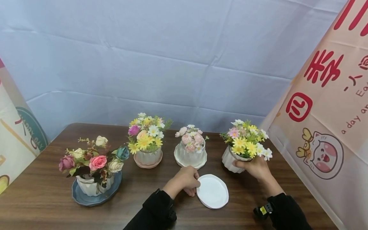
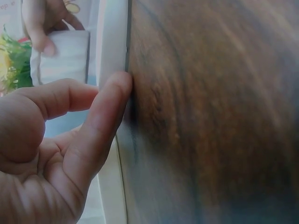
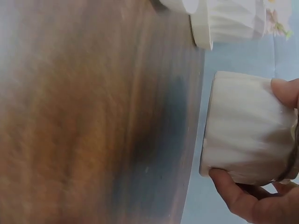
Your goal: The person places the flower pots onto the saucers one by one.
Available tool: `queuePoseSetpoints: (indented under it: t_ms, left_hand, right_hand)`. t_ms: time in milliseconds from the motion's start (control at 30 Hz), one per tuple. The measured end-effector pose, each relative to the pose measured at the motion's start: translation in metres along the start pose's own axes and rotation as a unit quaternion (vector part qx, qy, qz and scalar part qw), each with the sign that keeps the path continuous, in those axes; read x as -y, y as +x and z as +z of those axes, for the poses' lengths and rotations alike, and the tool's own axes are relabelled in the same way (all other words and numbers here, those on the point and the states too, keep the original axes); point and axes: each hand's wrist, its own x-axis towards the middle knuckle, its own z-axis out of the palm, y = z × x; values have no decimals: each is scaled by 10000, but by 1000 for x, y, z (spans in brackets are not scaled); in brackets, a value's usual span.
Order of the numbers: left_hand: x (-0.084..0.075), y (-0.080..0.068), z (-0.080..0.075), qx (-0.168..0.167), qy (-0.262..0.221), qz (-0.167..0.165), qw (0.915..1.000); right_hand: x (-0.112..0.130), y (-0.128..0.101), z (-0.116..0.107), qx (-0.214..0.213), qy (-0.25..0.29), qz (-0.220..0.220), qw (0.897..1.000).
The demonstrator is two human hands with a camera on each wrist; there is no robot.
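Note:
My left hand pinches the left rim of a white round saucer between thumb and fingers. In the left wrist view that saucer appears nearly edge-on, low over the wood. To its right, my right hand grips a white ribbed flowerpot filled with yellow, white and pink artificial flowers. Thumb and fingers span the pot from opposite sides in the right wrist view. It leans slightly in the head view; a narrow gap seems to show under its base.
Behind the saucer, a pot of pale pink roses stands on a scalloped white saucer. Left of it, a mixed-flower pot sits on a pink saucer. A rose pot rests on a blue saucer at far left.

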Motion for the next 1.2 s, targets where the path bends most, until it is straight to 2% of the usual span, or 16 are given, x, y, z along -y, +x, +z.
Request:
queuePoseSetpoints:
  t_ms: [200,467,533,667,767,867,1000,1100,1200]
  left_hand:
    - [0,-1,0,22,-91,28,10000]
    - [2,-1,-2,-2,-186,26,9998]
    - [3,0,-1,1,-174,24,9998]
    - [3,1,0,2,-137,59,9999]
    - [3,1,0,28,-122,74,9999]
    - [3,0,0,69,-147,77,9998]
    - [3,-1,-3,63,-190,91,9998]
    - [3,-1,-4,56,-197,93,9997]
    - [3,0,-3,92,-180,90,9998]
  right_hand:
    - [5,-11,6,179,165,-137,9996]
    - [15,-25,13,271,162,-564,9979]
    - [17,-29,15,285,301,-662,9969]
    - [21,-39,19,341,668,-992,9922]
    - [24,-46,22,388,663,-1263,9890]
    - [29,-53,25,614,901,-913,9898]
    - [34,-59,29,923,1360,-132,9863]
    - [35,-62,32,1069,1488,-185,9829]
    - [33,-66,35,1156,1573,-440,9798]
